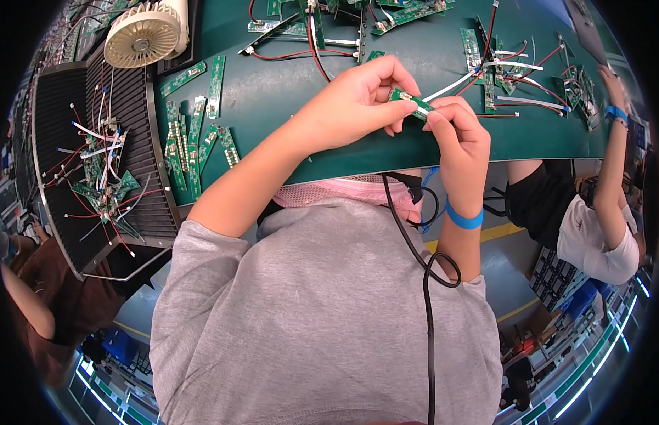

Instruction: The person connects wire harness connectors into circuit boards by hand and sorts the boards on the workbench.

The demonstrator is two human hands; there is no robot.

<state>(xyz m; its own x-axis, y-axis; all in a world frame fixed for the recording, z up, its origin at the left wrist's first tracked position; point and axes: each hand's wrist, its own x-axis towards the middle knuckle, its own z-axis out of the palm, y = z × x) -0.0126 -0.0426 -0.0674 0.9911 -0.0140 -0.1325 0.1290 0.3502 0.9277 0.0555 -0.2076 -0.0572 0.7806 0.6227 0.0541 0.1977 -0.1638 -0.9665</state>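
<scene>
Nearest to us spreads the person's grey shirt (329, 304), a black cable (430, 340) looping down over it, and beyond it the left hand (352, 108), fingers curled, pinches one end of a small green circuit board (420, 110) while the right hand (458, 138), nearly closed, grips the other end between thumb and fingertips. They hold it over the green tabletop (273, 85), close to its front edge, with loose boards (195, 138) at left, wired boards (488, 88) at right, and a cream fan (142, 42) beyond the ribbed black rack (60, 156).
</scene>
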